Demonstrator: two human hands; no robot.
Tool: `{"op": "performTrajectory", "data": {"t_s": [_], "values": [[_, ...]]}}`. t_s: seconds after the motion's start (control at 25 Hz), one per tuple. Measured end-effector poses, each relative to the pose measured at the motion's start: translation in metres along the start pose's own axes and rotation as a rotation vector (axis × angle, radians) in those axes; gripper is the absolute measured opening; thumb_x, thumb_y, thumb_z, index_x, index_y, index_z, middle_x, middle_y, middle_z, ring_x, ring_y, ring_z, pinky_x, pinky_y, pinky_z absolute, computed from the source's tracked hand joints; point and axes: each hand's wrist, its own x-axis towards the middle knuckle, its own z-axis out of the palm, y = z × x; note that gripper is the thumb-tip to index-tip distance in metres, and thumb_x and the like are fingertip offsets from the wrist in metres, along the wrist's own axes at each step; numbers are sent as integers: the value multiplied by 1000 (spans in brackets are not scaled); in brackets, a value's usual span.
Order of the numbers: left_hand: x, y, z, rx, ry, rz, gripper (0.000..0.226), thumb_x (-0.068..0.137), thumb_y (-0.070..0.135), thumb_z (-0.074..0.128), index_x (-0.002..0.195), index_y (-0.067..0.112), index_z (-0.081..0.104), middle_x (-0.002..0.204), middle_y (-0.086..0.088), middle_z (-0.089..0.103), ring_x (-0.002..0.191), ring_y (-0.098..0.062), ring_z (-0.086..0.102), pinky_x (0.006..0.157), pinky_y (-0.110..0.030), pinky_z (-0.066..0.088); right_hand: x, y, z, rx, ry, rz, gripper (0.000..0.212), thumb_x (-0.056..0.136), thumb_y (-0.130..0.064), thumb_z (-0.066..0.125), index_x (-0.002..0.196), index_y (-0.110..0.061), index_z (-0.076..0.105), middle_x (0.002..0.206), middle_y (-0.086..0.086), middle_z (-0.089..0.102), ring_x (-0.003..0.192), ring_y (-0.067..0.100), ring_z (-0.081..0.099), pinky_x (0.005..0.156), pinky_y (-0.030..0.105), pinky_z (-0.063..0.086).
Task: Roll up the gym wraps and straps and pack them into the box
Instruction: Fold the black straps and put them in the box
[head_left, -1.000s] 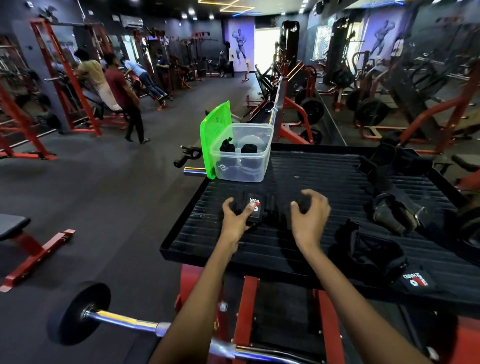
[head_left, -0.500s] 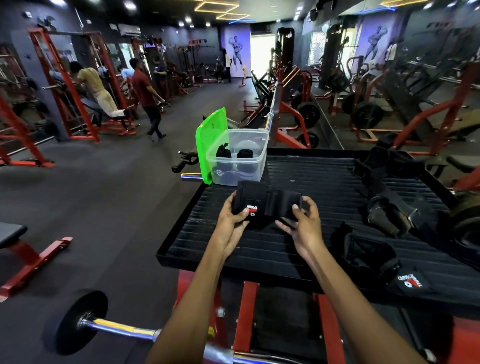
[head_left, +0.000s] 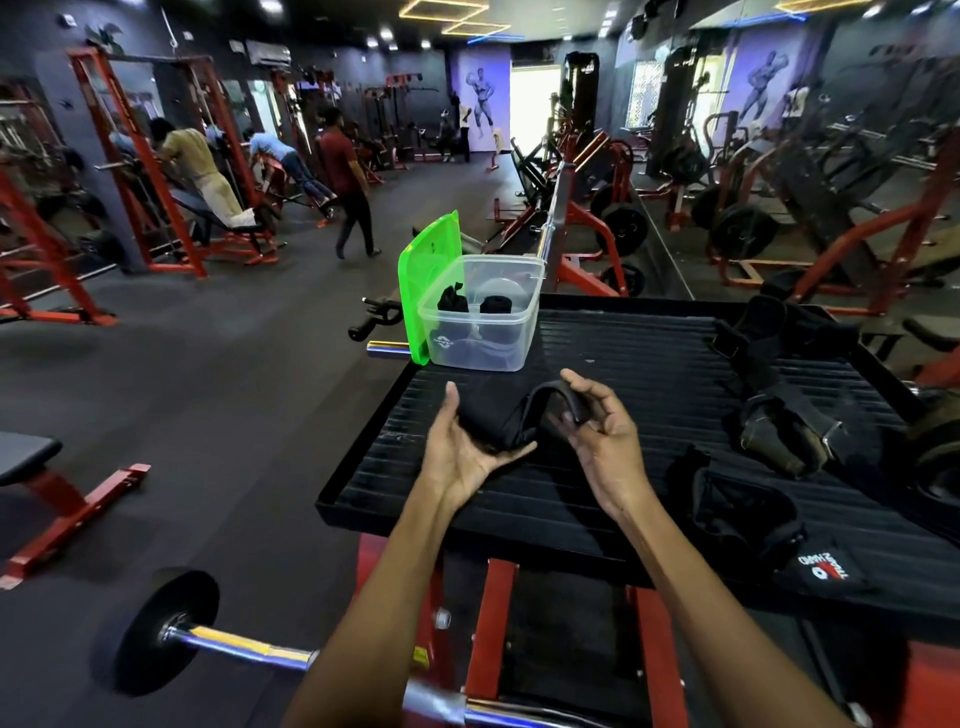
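A black gym wrap (head_left: 506, 423) hangs between my two hands just above the ribbed black platform (head_left: 649, 364). My left hand (head_left: 465, 452) lies palm up under the wrap's thick end, thumb and fingers curled round it. My right hand (head_left: 597, 431) pinches the wrap's curling free end between thumb and fingers. Behind them the clear plastic box (head_left: 480, 312) stands at the platform's far left corner, its green lid (head_left: 428, 283) upright at its left side. Two black rolls (head_left: 498, 305) sit inside the box.
More black straps and wraps (head_left: 779, 415) lie on the platform's right side, and a wrap with a red and white logo (head_left: 826, 569) lies near its front right edge. A barbell (head_left: 208, 631) crosses below left. People exercise far left among red machines.
The wrap came up off the platform in both hands, then turned so its logo is hidden. My left palm rolled upward and the right hand now bends the free end over.
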Motion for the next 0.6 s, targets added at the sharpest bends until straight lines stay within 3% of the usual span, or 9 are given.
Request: {"op": "performTrajectory", "data": {"t_s": [0.08,0.16,0.24,0.32,0.4,0.48,0.6], "values": [[1,-3,3,72,61,17,50,80,36,58,119,5,55,122,-17,60,110,-33,59,84,-56,51,-4,3,3,-200,-17,-82,45,76,24,53,94,-17,60,121,-6,63,116,10,56,94,21,46],[1,-3,5,70,112,71,30,87,23,56,111,5,58,114,-16,63,103,-30,61,82,-52,52,-4,6,5,-355,35,-103,49,77,25,53,96,-21,56,122,0,57,108,4,57,87,14,45],[3,0,1,-52,136,141,23,93,23,50,108,8,59,109,-14,67,105,-29,61,86,-49,51,-5,4,6,-350,131,-44,51,79,24,49,95,-24,56,108,3,58,87,1,60,71,13,49],[4,3,-1,-167,104,194,27,94,28,48,110,9,60,114,-14,65,112,-30,59,92,-47,49,-7,4,10,-213,217,99,44,87,16,42,91,-24,59,94,2,63,77,8,61,63,22,53],[3,2,-2,-149,42,229,33,88,33,54,107,9,66,110,-13,68,104,-27,65,91,-42,51,-10,0,17,-39,248,265,27,95,-4,42,87,-19,63,91,3,67,82,16,63,71,30,52],[-1,1,2,-67,4,236,47,68,39,76,103,9,70,105,-11,71,96,-22,69,86,-38,55,-12,0,23,50,216,364,26,97,-24,47,85,-13,67,91,6,72,86,16,67,84,32,52],[-4,-1,0,-2,-51,242,71,42,40,93,102,9,72,105,-8,72,96,-17,69,81,-32,58,-12,4,23,-74,156,412,27,93,-28,56,91,-5,70,101,12,72,92,20,68,91,33,51]]}}
